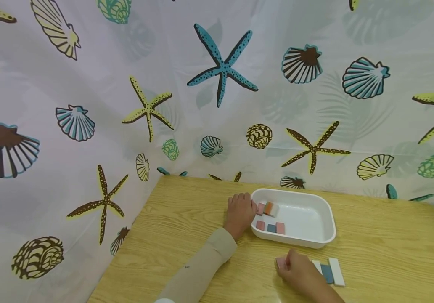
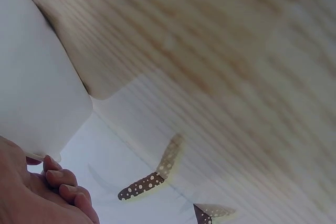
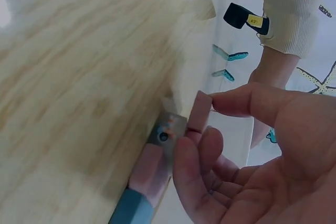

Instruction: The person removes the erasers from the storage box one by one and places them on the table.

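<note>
My left hand (image 1: pixel 241 212) grips the left rim of a white plastic basin (image 1: pixel 330 237); in the left wrist view, the thumb and curled fingers (image 2: pixel 65 184) close over its edge. In front of the basin, my right hand (image 1: pixel 301 269) pinches a small pink block-shaped eraser (image 3: pixel 199 111) between thumb and fingers, low over the table. Right beside that hand lie a blue eraser (image 1: pixel 327 273) and a long white block (image 1: pixel 336 271), with another white block (image 1: pixel 317 266) partly hidden by the hand. A pink block (image 3: pixel 147 166) and a blue block (image 3: pixel 132 207) appear below the fingers in the right wrist view.
Inside the basin's left end sit a striped-sleeve eraser (image 1: pixel 271 209), pink blocks (image 1: pixel 280 228) and a blue block (image 1: pixel 271 228). The wood-grain table (image 1: pixel 186 210) meets a curtain (image 1: pixel 179 84) printed with shells and starfish at the back and left.
</note>
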`<action>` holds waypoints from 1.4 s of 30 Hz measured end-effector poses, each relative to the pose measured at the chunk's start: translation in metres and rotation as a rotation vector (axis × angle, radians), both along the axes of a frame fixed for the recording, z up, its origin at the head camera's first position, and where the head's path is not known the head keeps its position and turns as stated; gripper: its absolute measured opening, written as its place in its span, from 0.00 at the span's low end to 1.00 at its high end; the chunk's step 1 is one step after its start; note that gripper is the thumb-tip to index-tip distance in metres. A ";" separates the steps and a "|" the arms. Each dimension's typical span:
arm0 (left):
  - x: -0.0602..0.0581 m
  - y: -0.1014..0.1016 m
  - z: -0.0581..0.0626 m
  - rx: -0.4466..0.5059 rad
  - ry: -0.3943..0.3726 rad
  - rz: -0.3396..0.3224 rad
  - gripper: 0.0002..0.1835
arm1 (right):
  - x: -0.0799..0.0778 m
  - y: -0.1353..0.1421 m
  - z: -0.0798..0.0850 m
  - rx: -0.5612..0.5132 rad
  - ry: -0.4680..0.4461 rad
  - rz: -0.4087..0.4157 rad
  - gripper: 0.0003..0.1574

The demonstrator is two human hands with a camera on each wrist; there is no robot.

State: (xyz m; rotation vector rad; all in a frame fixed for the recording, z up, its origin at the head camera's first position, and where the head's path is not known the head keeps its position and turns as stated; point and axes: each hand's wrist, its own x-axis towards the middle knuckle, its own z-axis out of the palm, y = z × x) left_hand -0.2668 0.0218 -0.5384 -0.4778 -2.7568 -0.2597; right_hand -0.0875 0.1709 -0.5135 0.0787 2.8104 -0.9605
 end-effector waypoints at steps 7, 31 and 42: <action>0.000 -0.001 0.001 -0.005 -0.010 -0.001 0.13 | -0.001 -0.008 0.001 0.041 0.014 0.032 0.13; 0.000 -0.001 0.001 0.018 0.012 -0.020 0.12 | -0.001 -0.016 0.014 0.108 -0.040 0.072 0.13; -0.001 -0.001 -0.001 0.022 -0.007 -0.011 0.12 | -0.039 0.016 0.063 -0.065 0.173 0.095 0.06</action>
